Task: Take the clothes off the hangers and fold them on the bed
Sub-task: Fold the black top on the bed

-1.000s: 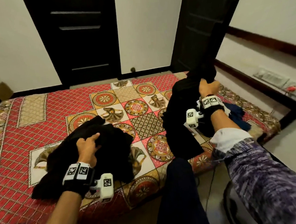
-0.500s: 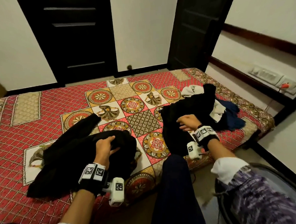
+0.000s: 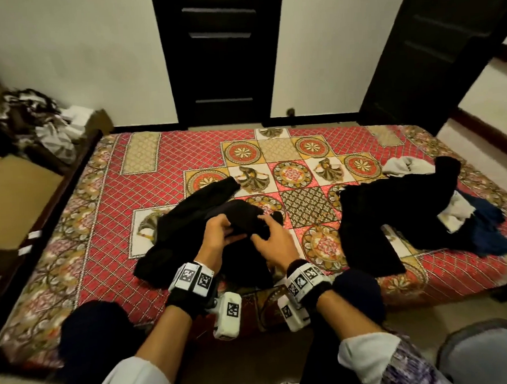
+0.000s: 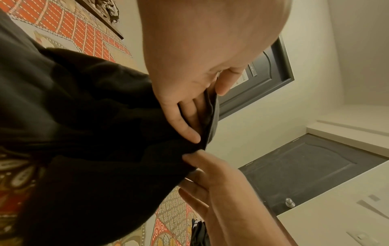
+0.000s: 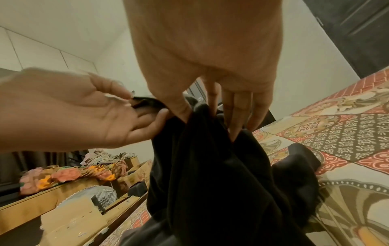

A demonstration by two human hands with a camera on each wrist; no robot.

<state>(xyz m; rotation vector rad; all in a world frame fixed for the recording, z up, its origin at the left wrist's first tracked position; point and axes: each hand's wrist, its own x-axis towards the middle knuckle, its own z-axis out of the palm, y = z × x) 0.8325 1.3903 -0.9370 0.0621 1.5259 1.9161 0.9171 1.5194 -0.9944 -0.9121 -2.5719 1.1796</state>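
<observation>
On the near side of the bed (image 3: 146, 180), close to its front edge, lies the black garment (image 3: 189, 224) I am working on, a crumpled dark heap spread over the red patterned bedspread. My left hand (image 3: 218, 237) pinches a raised fold of it: from the left wrist view, the thumb and fingers (image 4: 185, 126) are closed on a hemmed edge of the cloth. My right hand (image 3: 274, 243) meets the same bunch from the other side; in the right wrist view its fingertips (image 5: 235, 116) press down into the fabric with the thumb against it, so I take it as gripping the garment, though the fold hides the contact itself. The 2 hands sit just beside each other, nearly touching, above the middle of the heap.

Well apart to the right, a second pile of clothes (image 3: 394, 213) rests on the bed near its right edge, mostly black with white and dark blue pieces mixed in. I cannot make out any hanger in it from the head view.

Beyond the bed stand 2 dark doors (image 3: 221, 55) against a pale wall. To the left of the bed are cardboard boxes (image 3: 14, 198) and a heap of patterned cloth (image 3: 37, 121).
</observation>
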